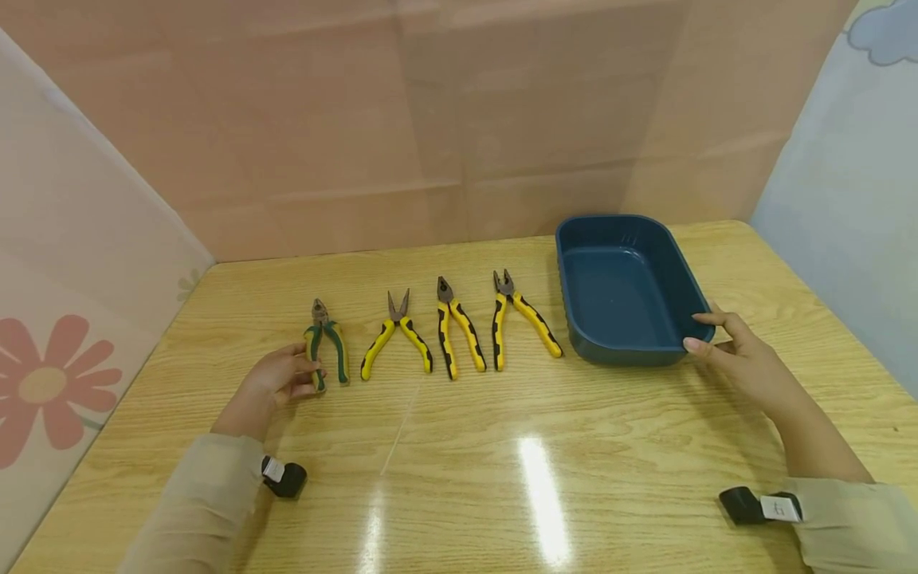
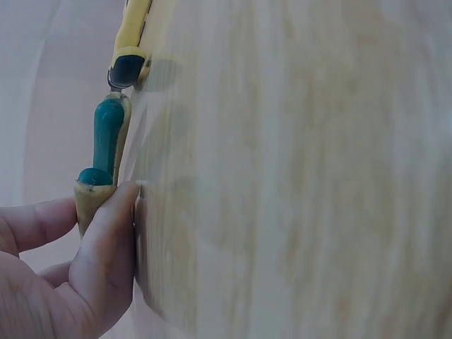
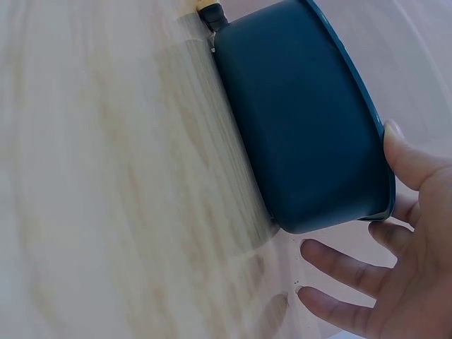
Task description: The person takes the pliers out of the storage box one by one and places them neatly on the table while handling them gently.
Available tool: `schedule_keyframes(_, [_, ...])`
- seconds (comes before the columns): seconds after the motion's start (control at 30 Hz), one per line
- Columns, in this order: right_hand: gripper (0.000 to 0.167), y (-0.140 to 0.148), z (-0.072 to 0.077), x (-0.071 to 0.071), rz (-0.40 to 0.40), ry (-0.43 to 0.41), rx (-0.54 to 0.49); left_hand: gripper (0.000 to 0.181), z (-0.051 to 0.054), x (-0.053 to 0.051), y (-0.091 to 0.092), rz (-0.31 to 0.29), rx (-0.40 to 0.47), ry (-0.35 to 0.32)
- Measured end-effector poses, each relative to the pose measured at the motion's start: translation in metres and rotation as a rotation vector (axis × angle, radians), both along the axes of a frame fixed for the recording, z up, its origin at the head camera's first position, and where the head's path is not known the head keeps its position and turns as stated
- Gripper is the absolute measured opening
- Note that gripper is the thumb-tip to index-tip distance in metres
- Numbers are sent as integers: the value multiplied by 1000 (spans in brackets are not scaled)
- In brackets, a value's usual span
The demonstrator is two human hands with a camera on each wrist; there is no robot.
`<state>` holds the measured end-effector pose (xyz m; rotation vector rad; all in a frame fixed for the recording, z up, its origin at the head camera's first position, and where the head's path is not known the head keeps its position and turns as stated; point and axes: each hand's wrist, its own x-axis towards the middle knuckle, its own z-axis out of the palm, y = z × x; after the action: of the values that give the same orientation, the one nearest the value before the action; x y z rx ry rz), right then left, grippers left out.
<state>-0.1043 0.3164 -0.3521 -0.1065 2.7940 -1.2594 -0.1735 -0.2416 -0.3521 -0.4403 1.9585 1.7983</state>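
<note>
At the left of the row, my left hand (image 1: 272,379) pinches one handle of the green-and-yellow pliers (image 1: 337,351), which lie on the table with their handles spread. The left wrist view shows thumb and finger on either side of the green handle (image 2: 106,141). On the right, my right hand (image 1: 749,367) holds the near right corner of a dark blue plastic bin (image 1: 610,352). Its thumb lies on the outside of the rim and a finger reaches over it. In the right wrist view, the other fingers (image 3: 342,268) extend below the bin's corner.
Between hand and bin lie yellow-and-black needle-nose pliers (image 1: 376,348), a second yellow-and-black pair (image 1: 468,331) and a third with spread handles (image 1: 538,323). The wooden table (image 1: 459,462) meets a draped backdrop (image 1: 358,119) behind, with panels at both sides.
</note>
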Motion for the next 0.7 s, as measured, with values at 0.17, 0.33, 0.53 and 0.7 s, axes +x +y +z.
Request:
schedule_keyframes(0.17, [52,0,0,0,0,-5,-11,68,1,-1,1,-26,-23,7])
schedule_keyframes(0.33, [53,2,0,0,-7,-15,-1,64,3,0,3,-115,-201,64])
schedule_keyframes(0.53, [53,3,-2,0,-5,-7,5,57,3,-1,6,-210,-472,145])
schedule_keyframes(0.7, [54,2,-1,-1,-2,-3,9,52,4,-1,7,-286,-653,223])
